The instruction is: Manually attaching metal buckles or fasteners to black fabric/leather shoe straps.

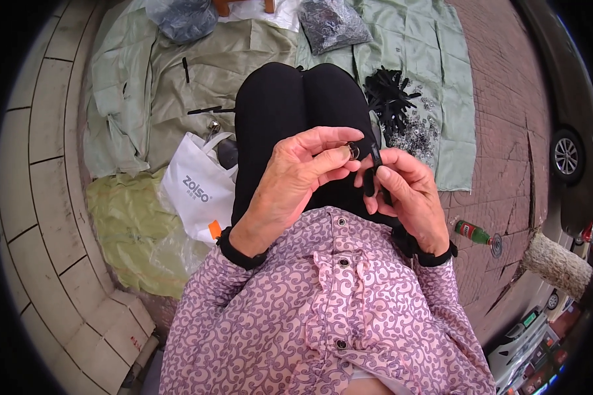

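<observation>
Metal ring (354, 151) sits pinched in the left hand (295, 164); the right hand (407, 185) grasps a black strap (375, 156) just beside it, both above the lap (270, 105). A slack pinch could let the ring slip off the lap and mix with loose metal pieces (412, 137) near the right edge of the cloth (454, 131), beside piled straps (385, 95).

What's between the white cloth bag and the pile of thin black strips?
In the head view, the person's legs in black trousers, with the left hand above them.
</observation>
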